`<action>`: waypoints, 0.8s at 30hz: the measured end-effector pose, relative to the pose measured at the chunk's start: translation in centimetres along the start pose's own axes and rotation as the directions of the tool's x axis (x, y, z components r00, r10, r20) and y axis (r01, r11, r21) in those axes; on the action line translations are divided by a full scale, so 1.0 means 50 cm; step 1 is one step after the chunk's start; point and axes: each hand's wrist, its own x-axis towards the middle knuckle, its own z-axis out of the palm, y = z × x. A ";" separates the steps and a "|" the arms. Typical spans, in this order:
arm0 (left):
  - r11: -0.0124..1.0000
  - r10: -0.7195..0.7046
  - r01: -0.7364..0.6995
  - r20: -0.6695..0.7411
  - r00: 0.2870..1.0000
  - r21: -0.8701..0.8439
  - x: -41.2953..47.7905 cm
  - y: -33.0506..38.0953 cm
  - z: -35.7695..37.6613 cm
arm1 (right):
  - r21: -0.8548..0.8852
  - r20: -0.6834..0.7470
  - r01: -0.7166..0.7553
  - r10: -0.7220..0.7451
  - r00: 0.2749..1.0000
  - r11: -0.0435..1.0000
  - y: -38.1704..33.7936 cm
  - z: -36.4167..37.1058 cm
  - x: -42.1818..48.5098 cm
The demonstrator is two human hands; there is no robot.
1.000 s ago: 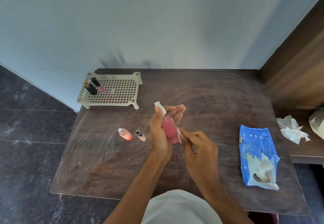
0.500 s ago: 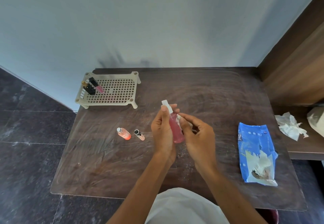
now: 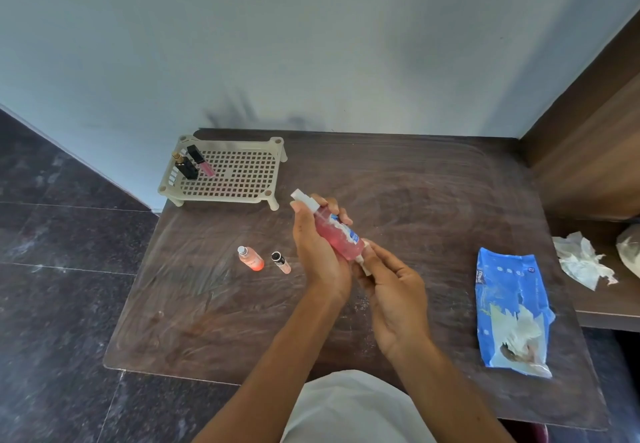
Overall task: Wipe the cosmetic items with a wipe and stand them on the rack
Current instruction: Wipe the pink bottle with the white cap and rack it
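I see left hand (image 3: 318, 252) curled round pink bottle (image 3: 334, 234) above table (image 3: 415, 200) middle. Long axis tilted: cap toward rack (image 3: 242, 179), base at right hand (image 3: 394, 290), whose fingers (image 3: 380, 256) pinch wipe (image 3: 363, 266). Rack nearer left hand.

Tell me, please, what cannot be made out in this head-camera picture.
1. Head view: the wipe is mostly hidden by the right hand pinching it; only a white scrap shows.
2. Head view: the left hand covers the underside of the pink bottle.
3. Head view: the print on its label is too small to read.
4. Head view: the pale object on the side shelf is cut off by the right edge.
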 end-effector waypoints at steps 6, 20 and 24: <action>0.988 0.104 -0.096 -0.059 0.993 0.117 -0.008 -0.008 -0.010 | -0.073 0.019 -0.077 0.079 0.997 0.994 0.001 -0.008 -0.012; 0.962 0.007 0.001 -0.029 1.000 0.275 0.100 0.083 -0.125 | 0.056 0.241 -0.197 0.178 0.954 0.979 -0.030 0.098 0.052; 0.969 0.024 -0.020 -0.013 1.000 0.244 0.142 0.119 -0.167 | -0.085 0.341 -0.114 0.136 0.930 0.990 -0.014 0.185 0.070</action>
